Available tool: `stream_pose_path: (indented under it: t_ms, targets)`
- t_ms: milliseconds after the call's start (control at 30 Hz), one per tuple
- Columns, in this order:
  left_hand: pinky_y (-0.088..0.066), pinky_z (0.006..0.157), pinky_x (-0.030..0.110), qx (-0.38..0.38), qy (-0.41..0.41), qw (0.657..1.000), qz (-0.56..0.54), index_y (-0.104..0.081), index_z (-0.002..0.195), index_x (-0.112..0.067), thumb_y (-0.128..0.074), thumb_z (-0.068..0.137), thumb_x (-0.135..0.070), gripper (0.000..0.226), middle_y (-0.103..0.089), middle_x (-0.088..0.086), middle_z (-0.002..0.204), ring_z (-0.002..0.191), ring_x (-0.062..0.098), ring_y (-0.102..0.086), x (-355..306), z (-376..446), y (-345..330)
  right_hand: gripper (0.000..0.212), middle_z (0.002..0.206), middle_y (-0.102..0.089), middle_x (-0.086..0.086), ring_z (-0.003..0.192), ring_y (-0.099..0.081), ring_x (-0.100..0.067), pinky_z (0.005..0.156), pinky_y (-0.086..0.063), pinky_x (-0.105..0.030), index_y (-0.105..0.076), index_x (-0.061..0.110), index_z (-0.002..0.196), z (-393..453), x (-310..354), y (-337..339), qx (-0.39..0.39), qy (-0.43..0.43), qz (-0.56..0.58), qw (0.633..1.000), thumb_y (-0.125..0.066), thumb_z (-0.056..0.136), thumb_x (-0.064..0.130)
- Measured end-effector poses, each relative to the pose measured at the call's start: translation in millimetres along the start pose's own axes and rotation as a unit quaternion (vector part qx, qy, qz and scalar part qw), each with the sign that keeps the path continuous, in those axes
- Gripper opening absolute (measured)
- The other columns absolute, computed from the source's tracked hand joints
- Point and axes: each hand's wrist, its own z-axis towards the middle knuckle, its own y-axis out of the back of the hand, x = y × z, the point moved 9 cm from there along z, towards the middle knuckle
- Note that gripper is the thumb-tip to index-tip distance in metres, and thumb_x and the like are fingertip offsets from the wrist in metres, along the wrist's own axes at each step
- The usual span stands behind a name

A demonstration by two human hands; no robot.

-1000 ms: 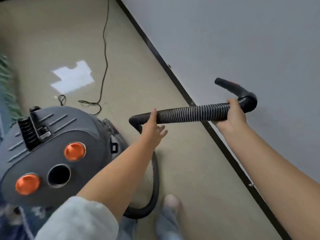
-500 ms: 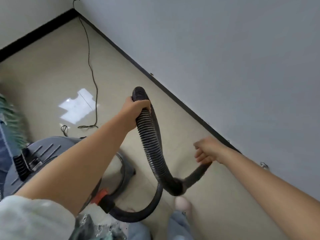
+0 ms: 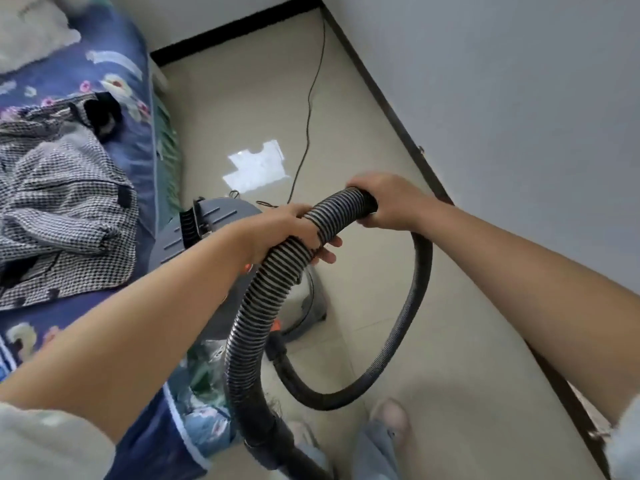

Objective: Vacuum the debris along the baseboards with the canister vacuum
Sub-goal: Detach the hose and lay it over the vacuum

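Note:
The black ribbed vacuum hose (image 3: 258,308) arches up in front of me and loops down to the floor on the right. My left hand (image 3: 294,230) grips the hose near the top of the arch. My right hand (image 3: 388,200) grips it a little further along, close beside the left. The grey canister vacuum (image 3: 207,223) stands on the floor behind my left arm, mostly hidden. The hose's lower end runs out of view at the bottom. A dark baseboard (image 3: 398,119) runs along the grey wall on the right.
A bed with a blue floral cover (image 3: 131,109) and a checked garment (image 3: 65,209) fills the left side. A thin black power cord (image 3: 310,109) trails over the beige floor toward the far corner. My feet (image 3: 389,417) stand at the bottom.
The view has swung left, bringing the bed in. My right hand has come up from the low hose end to grip the hose beside my left hand. The hose now forms a wide loop.

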Motion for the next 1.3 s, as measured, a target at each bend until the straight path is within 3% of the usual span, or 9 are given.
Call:
stream_pose_path:
  t_ms: [100,300,433,567,700,900,1100,1233,1300]
  targets:
    - [-0.058,0.065,0.03,0.005,0.041,0.999,-0.012,-0.049,0.104,-0.002,-0.07,0.048,-0.021,0.063,-0.066,0.009,0.079,0.07,0.02,-0.066,43.2,-35.4,34.2,0.031,0.103,-0.061,-0.011,0.097,-0.055,-0.03,0.074,-0.039,-0.031,-0.059,0.006,0.104,17.3,23.7,-13.8,-0.013,-0.003,-0.004,1.0,-0.065,0.074,0.007]
    - [-0.049,0.075,0.028,-0.146,0.015,0.988,0.053,-0.055,0.108,-0.009,-0.076,0.042,-0.027,0.072,-0.06,0.002,0.085,0.08,0.014,-0.059,120.8,-103.5,105.8,0.035,0.103,-0.061,-0.013,0.094,-0.056,-0.034,0.072,-0.042,-0.034,-0.058,0.007,0.108,39.8,54.4,-25.3,-0.03,-0.06,-0.056,0.996,-0.066,0.074,0.008]
    - [-0.046,0.073,0.024,-0.319,-0.046,0.939,0.124,-0.055,0.087,-0.026,-0.071,0.055,-0.023,0.036,-0.061,-0.006,0.081,0.076,0.011,-0.057,155.0,-147.1,135.5,0.032,0.1,-0.059,-0.011,0.091,-0.056,-0.034,0.069,-0.045,-0.035,-0.055,0.009,0.104,33.5,86.5,-57.5,0.008,-0.083,-0.13,0.988,-0.065,0.074,0.012]
    - [-0.044,0.068,0.018,-0.39,-0.11,0.895,0.185,-0.058,0.1,-0.015,-0.074,0.072,-0.003,0.035,-0.058,-0.009,0.081,0.073,0.004,-0.055,165.6,-184.4,152.4,0.034,0.103,-0.057,-0.011,0.097,-0.054,-0.03,0.074,-0.044,-0.035,-0.053,0.007,0.102,32.2,136.0,-97.6,0.081,-0.002,-0.168,0.982,-0.068,0.074,0.019]
    - [-0.043,0.072,0.017,-0.388,-0.139,0.876,0.25,-0.058,0.113,-0.012,-0.075,0.075,-0.013,0.041,-0.059,-0.005,0.092,0.082,0.01,-0.056,151.9,-194.4,166.5,0.038,0.106,-0.057,-0.011,0.098,-0.054,-0.029,0.078,-0.043,-0.035,-0.052,0.006,0.108,47.9,192.9,-121.7,0.104,0.109,-0.11,0.982,-0.068,0.075,0.018]
    - [-0.041,0.075,0.028,-0.396,-0.102,0.849,0.336,-0.052,0.119,-0.009,-0.069,0.081,-0.02,0.043,-0.06,0.004,0.101,0.085,0.015,-0.052,134.4,-191.9,219.6,0.058,0.118,-0.055,-0.021,0.106,-0.052,-0.038,0.081,-0.046,-0.043,-0.047,0.0,0.133,98.3,213.6,-114.3,0.01,0.2,-0.142,0.969,-0.069,0.082,0.017]
    - [-0.043,0.088,0.032,-0.385,-0.061,0.826,0.406,-0.047,0.118,-0.009,-0.058,0.09,-0.019,0.032,-0.057,0.007,0.112,0.101,0.022,-0.054,92.2,-156.5,300.3,0.066,0.091,-0.06,-0.022,0.077,-0.058,-0.039,0.059,-0.049,-0.039,-0.052,0.005,0.131,191.1,213.1,-102.6,-0.016,0.232,-0.178,0.956,-0.079,0.071,0.009]
    - [-0.041,0.089,0.03,-0.375,-0.053,0.829,0.411,-0.047,0.114,-0.008,-0.058,0.091,-0.018,0.028,-0.056,0.007,0.112,0.103,0.022,-0.053,92.4,-121.6,352.4,0.065,0.107,-0.052,-0.014,0.095,-0.05,-0.033,0.067,-0.039,-0.032,-0.033,0.025,0.145,248.1,201.3,-119.7,0.023,0.195,-0.211,0.958,-0.062,0.087,0.021]
    - [-0.041,0.089,0.031,-0.368,-0.056,0.836,0.404,-0.047,0.113,-0.007,-0.058,0.09,-0.017,0.027,-0.057,0.008,0.112,0.103,0.023,-0.053,101.7,-99.5,373.3,0.066,0.101,-0.053,-0.014,0.089,-0.052,-0.033,0.063,-0.035,-0.03,-0.039,0.024,0.143,268.6,194.2,-134.0,0.034,0.187,-0.21,0.959,-0.067,0.083,0.016]
